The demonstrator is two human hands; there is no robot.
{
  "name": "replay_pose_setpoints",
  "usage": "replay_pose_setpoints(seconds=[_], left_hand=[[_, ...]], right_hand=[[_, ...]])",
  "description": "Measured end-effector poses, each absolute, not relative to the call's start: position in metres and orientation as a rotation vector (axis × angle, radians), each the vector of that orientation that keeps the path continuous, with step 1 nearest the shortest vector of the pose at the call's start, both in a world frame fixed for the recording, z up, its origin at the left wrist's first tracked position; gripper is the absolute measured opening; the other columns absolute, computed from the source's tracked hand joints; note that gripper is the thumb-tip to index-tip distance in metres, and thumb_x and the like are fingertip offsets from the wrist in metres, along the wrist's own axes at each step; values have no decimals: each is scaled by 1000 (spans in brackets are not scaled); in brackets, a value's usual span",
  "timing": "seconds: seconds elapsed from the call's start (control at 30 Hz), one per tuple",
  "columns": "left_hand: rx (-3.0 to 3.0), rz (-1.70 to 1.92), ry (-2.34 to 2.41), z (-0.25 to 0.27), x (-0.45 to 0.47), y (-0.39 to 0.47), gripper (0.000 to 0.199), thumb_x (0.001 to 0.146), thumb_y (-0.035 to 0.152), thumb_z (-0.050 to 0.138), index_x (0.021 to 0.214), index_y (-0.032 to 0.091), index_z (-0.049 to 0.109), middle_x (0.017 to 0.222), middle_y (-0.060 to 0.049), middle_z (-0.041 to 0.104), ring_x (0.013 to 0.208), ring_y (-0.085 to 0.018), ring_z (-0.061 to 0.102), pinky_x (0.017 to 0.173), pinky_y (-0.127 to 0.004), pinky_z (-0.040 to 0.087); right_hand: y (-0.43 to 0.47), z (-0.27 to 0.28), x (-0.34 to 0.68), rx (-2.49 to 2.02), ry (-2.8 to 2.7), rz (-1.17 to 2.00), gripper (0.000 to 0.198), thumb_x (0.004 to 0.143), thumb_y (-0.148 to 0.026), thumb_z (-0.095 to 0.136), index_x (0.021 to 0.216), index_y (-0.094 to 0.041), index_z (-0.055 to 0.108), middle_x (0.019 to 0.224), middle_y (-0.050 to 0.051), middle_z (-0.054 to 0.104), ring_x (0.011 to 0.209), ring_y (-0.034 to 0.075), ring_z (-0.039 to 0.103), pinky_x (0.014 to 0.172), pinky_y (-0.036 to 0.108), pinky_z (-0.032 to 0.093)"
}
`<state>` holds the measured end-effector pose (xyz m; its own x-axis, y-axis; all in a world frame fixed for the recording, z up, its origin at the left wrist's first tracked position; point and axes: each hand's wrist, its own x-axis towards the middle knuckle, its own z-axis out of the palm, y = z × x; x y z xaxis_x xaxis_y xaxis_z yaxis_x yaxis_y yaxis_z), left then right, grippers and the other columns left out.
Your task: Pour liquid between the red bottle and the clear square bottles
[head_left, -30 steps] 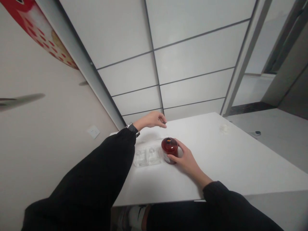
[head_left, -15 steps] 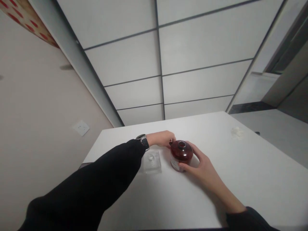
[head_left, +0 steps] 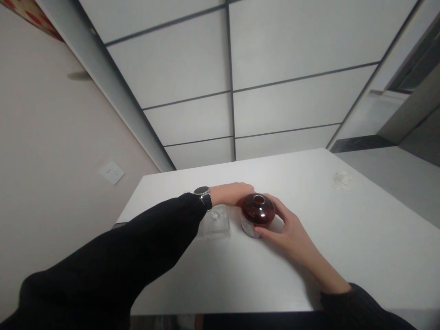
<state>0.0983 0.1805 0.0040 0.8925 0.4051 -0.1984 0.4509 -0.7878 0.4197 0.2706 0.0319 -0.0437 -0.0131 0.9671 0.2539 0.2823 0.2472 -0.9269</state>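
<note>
A squat, dark red glass bottle (head_left: 258,213) with a round open neck and a pale label stands upright on the white table. My right hand (head_left: 287,224) is wrapped around its right side, thumb at the front near the label. On the far left side of the bottle is my left hand (head_left: 235,193), its fingers hidden behind the glass, so whether they hold anything cannot be made out. Just left of the bottle, partly under my left forearm, lies a clear square piece (head_left: 216,225) with a round raised centre.
The white table (head_left: 343,238) extends to the right, with a whitish crumpled bit (head_left: 343,178) near its right edge. White panelled doors (head_left: 192,114) rise behind it. A wall socket (head_left: 112,173) is on the left wall.
My left hand has slid farther behind the bottle, hiding the small dark part seen by its fingers earlier. My right hand keeps its hold. The view has tilted slightly downward.
</note>
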Motion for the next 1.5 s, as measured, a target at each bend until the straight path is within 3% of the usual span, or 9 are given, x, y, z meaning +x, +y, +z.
replay_pose_setpoints(seconds=[0.2, 0.33, 0.5, 0.63, 0.77, 0.9, 1.07, 1.3, 1.5], left_hand=[[2496, 166, 786, 62, 56, 154, 40, 86, 21, 80, 124, 21, 69, 122, -7, 72, 97, -16, 68, 95, -31, 54], [2352, 526, 1073, 86, -11, 109, 42, 95, 39, 70, 134, 24, 63, 138, -9, 67, 119, -22, 66, 111, -42, 51], [2074, 821, 1310, 44, -74, 64, 55, 102, 60, 52, 143, 23, 58, 150, -15, 60, 133, -31, 63, 121, -54, 44], [1941, 886, 1280, -3, -91, 55, 88, 90, 85, 51, 152, 24, 50, 161, -17, 50, 147, -36, 53, 128, -55, 35], [1866, 863, 1182, -27, -98, 56, 107, 76, 97, 55, 153, 22, 50, 162, -20, 49, 147, -39, 53, 126, -53, 39], [1820, 807, 1128, -33, -104, 51, 109, 72, 95, 63, 154, 24, 50, 160, -19, 53, 149, -39, 51, 127, -54, 38], [1827, 664, 1266, -32, -99, 38, 105, 73, 66, 88, 159, 28, 40, 165, -16, 47, 153, -37, 44, 131, -56, 30], [1853, 628, 1339, -26, -85, 39, 75, 75, 45, 89, 138, 26, 52, 141, -11, 63, 133, -34, 60, 118, -51, 46], [1879, 573, 1380, -22, -84, 39, 72, 75, 41, 89, 135, 25, 52, 138, -10, 63, 129, -33, 62, 113, -50, 49]], right_hand=[[24, -34, 273, -1227, -1568, 878, 72, 68, -49, 88, 131, -24, 63, 135, 13, 72, 128, 35, 67, 111, 51, 52], [13, -31, 273, -1178, -1679, 935, 73, 67, -46, 90, 130, -25, 60, 132, 12, 72, 125, 34, 68, 108, 51, 52], [-1, -29, 262, -1090, -1781, 1035, 77, 63, -45, 94, 129, -27, 60, 126, 10, 73, 119, 33, 70, 105, 50, 54], [-9, -26, 252, -1050, -1814, 1052, 79, 64, -48, 95, 133, -27, 61, 132, 11, 72, 124, 34, 68, 109, 51, 53], [-11, -22, 249, -1034, -1885, 1033, 79, 66, -53, 95, 135, -28, 65, 137, 11, 72, 127, 35, 69, 111, 51, 54], [-10, -22, 249, -1062, -1953, 998, 87, 64, -60, 95, 140, -31, 66, 140, 10, 72, 130, 38, 68, 113, 54, 54], [-10, -31, 248, -1054, -1961, 945, 88, 63, -60, 96, 142, -34, 67, 136, 11, 74, 121, 39, 73, 107, 55, 59], [-14, -37, 243, -1021, -1950, 1072, 90, 67, -59, 94, 148, -35, 62, 141, 13, 71, 127, 39, 70, 109, 54, 58], [-23, -42, 243, -1213, -1857, 1341, 98, 63, -51, 97, 151, -31, 58, 156, 14, 59, 143, 44, 56, 119, 61, 45]])
